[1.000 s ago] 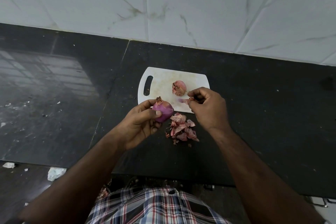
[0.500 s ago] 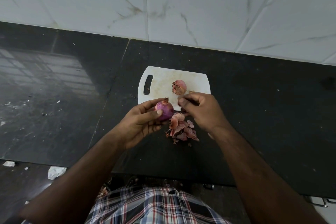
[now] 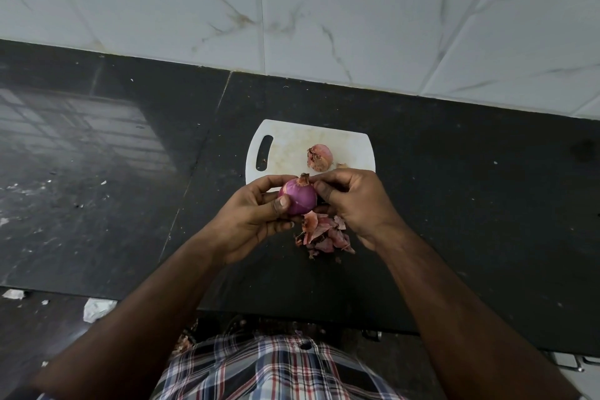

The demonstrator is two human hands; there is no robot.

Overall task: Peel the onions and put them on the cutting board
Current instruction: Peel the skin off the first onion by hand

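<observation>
While the black counter (image 3: 97,172) stretches away to the left with pale specks scattered on it, the left hand (image 3: 256,221) grips a purple onion (image 3: 298,198) above the counter's middle, just near of the cutting board (image 3: 285,146). The thumb lies across the onion's near left face and the other fingers curl round its far side. The onion is mostly bare and glossy; its dry tufted tip points up and slightly far, so its long axis runs from the palm toward the board. The onion sits between the two hands, touching both. Just to its right, the right hand (image 3: 354,201) pinches at the tuft with thumb and forefinger, the remaining fingers curled against the onion's right side. Below the hands, a heap of pinkish peels (image 3: 324,234) lies on the counter. Farther off, a second onion (image 3: 320,157), pale pink with ragged skin at its left end, rests on the right half of the white board, whose handle slot is at the left. A tiled wall (image 3: 357,16) rises beyond.
</observation>
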